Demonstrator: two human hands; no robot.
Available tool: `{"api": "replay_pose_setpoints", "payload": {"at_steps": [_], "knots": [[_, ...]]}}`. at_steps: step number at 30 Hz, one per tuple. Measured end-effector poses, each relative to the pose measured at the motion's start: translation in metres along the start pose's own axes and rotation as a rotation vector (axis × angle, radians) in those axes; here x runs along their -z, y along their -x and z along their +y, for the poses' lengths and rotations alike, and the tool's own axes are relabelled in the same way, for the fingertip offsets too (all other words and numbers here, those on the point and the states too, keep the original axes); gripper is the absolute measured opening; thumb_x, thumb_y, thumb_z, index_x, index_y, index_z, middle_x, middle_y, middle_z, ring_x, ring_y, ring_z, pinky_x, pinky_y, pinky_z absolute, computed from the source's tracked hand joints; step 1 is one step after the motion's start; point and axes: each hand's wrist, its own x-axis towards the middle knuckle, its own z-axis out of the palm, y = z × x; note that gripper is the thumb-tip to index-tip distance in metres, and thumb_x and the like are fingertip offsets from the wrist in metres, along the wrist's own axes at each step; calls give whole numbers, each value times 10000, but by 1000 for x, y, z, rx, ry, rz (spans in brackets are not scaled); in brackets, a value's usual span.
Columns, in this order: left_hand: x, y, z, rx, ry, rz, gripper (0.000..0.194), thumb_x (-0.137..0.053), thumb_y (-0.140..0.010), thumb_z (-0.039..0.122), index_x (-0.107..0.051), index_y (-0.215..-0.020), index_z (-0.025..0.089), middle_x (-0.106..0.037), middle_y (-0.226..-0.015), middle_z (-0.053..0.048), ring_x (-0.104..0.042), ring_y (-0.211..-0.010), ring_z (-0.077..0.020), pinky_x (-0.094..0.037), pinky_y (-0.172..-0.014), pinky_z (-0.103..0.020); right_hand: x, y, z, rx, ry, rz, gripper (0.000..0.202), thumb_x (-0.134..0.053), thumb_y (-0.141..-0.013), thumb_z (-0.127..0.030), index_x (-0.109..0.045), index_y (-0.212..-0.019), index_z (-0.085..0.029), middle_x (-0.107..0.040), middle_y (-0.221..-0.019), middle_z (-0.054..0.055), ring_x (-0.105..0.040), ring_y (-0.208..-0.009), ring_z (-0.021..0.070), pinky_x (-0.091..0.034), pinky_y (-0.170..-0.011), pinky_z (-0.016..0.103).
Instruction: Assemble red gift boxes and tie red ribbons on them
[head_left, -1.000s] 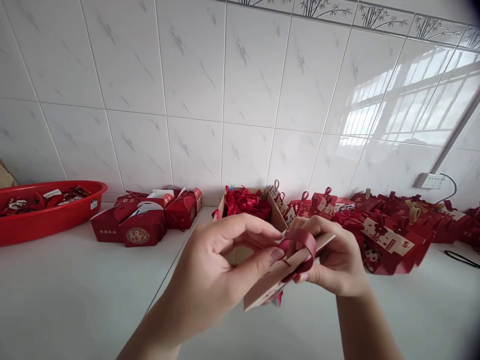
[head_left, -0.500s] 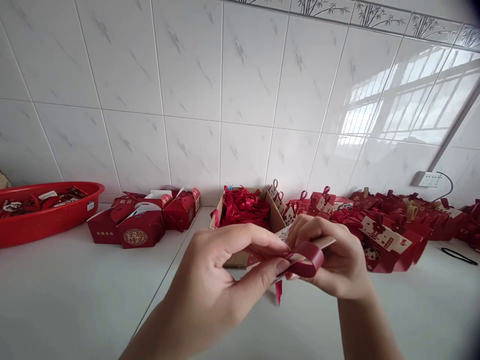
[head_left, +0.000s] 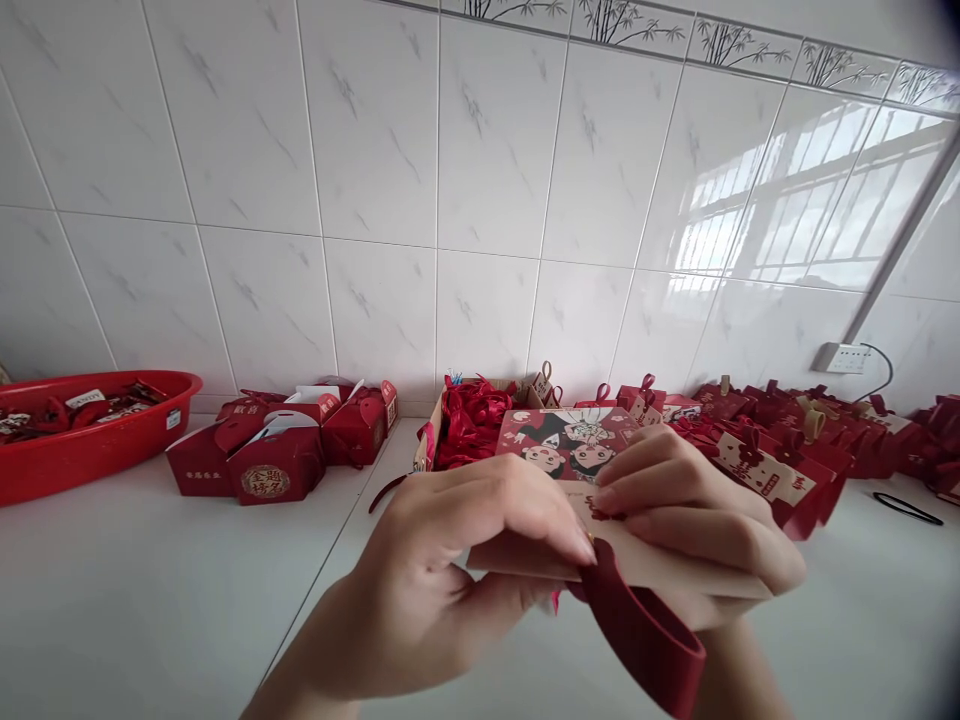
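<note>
Head view: both hands (seemingly pinching) hold card [head_left: 577, 450].

Your left hand [head_left: 457, 570] hides the card's [head_left: 577, 450] near left corner, and the ribbon loop [head_left: 645, 640] runs off the bottom edge. The red basin [head_left: 97, 440] is cut by the left edge; its contents are too small to identify.

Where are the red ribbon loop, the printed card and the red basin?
Red ribbon loop [head_left: 645, 635], head view, on its band.
Printed card [head_left: 559, 445], head view, cartoon picture.
Red basin [head_left: 90, 450], head view, front wall.
</note>
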Motion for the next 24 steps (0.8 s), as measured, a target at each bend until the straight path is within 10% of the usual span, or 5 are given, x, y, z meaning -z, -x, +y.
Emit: {"api": "replay_pose_setpoints", "payload": {"at_steps": [13, 24], "knots": [[0, -6, 0, -157, -187, 60, 192, -619, -821, -20, -680, -916, 136, -716, -964, -89, -673, -962, -198, -556, -940, -379, 5, 5, -3, 11, 40, -24, 70, -619, -819, -100, -640, -763, -137, -678, -833, 69, -642, -689, 190, -508, -528, 344], [0, 2, -3, 42, -69, 65, 371, -580, -872, 20, -586, -1193, 206, -734, -982, -46, -704, -980, -185, -615, -851, -288, 0, -1, -4, 10, 55, -27, 106, -607, -804, -61, -604, -726, -132, -654, -807, 66, -624, -699, 183, -490, -522, 333]]}}
